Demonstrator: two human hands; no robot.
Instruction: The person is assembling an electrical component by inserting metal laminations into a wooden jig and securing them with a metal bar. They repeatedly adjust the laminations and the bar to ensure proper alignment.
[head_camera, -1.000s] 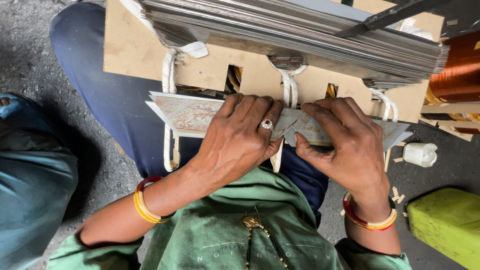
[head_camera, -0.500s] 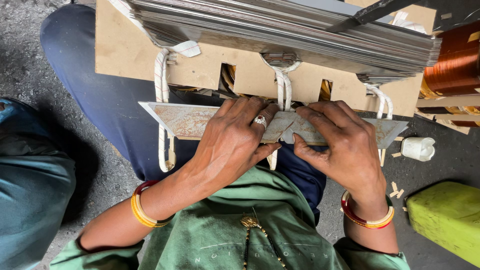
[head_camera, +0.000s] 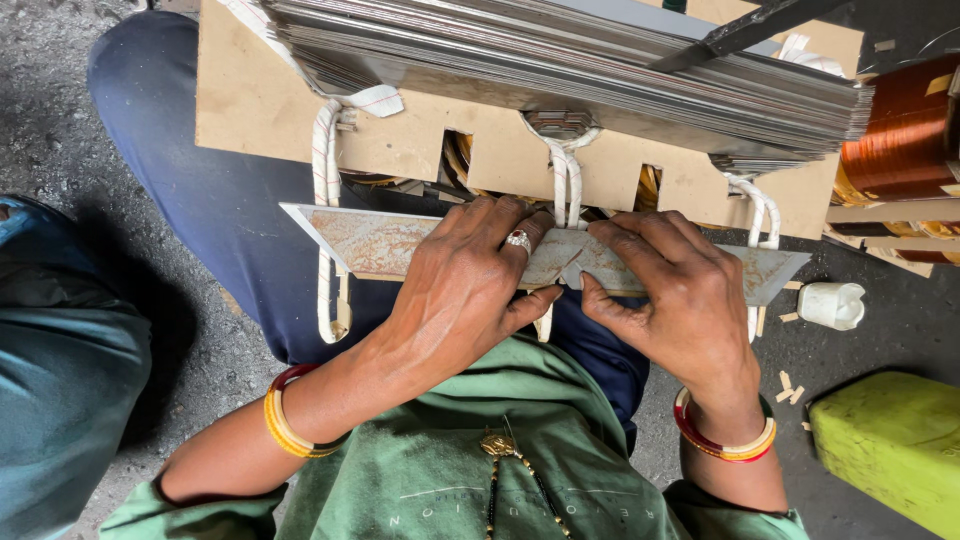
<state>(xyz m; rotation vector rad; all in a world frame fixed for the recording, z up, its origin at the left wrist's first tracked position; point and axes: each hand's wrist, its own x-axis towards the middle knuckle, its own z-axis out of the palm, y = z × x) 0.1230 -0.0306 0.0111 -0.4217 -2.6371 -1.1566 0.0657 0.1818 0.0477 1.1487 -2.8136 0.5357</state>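
Head view showed me the biggest thing first: a flat tan board (head_camera: 250, 100) that lay across the person's lap, with slots cut along its near edge. On top of it sat a thick stack of thin grey metal sheets (head_camera: 560, 60), all lying flat and packed close. White cloth tape (head_camera: 325, 200) was looped around the stack in three places and hung down over the board's edge.

Just under the board's near edge I saw a long flat metal strip (head_camera: 370, 240) with slanted ends. It was pale with rusty brown marks, and it lay sideways across the lap, touching the hanging tape.

The left hand (head_camera: 470, 290) lay palm down on the middle of the strip. Its fingers were stretched out flat and pressed on the top, with the thumb tucked under the near edge, so it pinched the strip. A ring (head_camera: 518, 240) sat on one finger.

The right hand (head_camera: 680, 300) was just beside it, and held the strip the same way, fingers on top and thumb below.

Off to the right I saw a shiny copper wire coil (head_camera: 900, 130), a yellow-green block (head_camera: 890, 440) on the ground, and a small white tape roll (head_camera: 832, 304) near the strip's right end.
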